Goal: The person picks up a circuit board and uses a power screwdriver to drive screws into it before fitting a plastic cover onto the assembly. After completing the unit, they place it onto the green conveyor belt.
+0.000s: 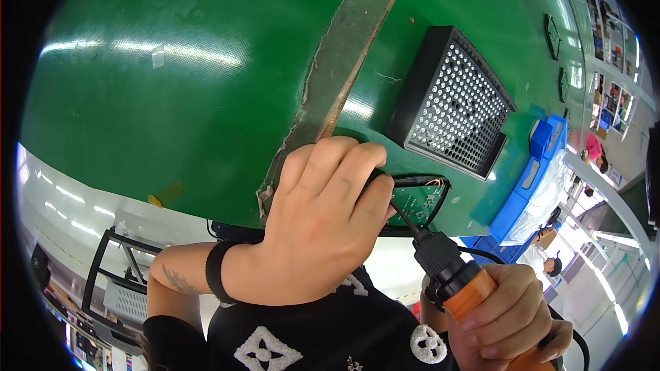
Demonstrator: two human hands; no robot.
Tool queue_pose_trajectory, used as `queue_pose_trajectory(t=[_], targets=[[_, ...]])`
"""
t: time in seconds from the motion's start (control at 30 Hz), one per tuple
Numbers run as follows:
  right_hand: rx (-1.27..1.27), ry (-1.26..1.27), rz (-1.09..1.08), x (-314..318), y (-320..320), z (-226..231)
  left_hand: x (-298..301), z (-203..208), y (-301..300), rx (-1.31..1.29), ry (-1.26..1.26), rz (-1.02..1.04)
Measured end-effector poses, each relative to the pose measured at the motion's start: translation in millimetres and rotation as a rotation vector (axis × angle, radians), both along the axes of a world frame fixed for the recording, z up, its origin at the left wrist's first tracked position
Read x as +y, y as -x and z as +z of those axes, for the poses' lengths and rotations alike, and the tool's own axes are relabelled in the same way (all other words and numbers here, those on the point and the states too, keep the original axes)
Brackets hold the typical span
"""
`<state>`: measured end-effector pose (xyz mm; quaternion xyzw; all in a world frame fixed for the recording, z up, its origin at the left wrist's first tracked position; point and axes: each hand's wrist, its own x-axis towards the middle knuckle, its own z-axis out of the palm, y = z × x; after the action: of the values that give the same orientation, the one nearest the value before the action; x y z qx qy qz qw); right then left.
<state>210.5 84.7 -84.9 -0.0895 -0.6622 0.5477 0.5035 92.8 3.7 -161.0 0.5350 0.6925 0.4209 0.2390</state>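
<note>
My right hand (512, 312) is wrapped round an orange and black power screwdriver (457, 278), whose long bit points up and left. At the table's near edge lies a green circuit board in a black frame (421, 200), with thin wires at its upper right corner. My left hand (326, 209) is closed over the left part of that framed board, its fingers curled down. The bit's tip meets the board next to my left thumb, and the exact contact point is hidden by the fingers.
A black box with a grid of shiny round pieces and dark holes (457, 103) stands beyond the board. Blue bins (533, 178), one with clear plastic, sit at the right edge. Thin black frames (552, 36) lie far right. A worn strip (344, 55) crosses the green tabletop (185, 117).
</note>
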Motion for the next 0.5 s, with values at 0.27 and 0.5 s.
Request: queue_pose_trajectory(t=[0.27,0.5], targets=[[-0.049,-0.006,0.017,-0.5,2.4,7.5,3.9,3.9,1.6,-0.014,-0.007,-0.012],[-0.128,0.052,0.191,-1.1,9.0,12.4,2.8,4.4,2.1,-0.008,-0.018,-0.001]])
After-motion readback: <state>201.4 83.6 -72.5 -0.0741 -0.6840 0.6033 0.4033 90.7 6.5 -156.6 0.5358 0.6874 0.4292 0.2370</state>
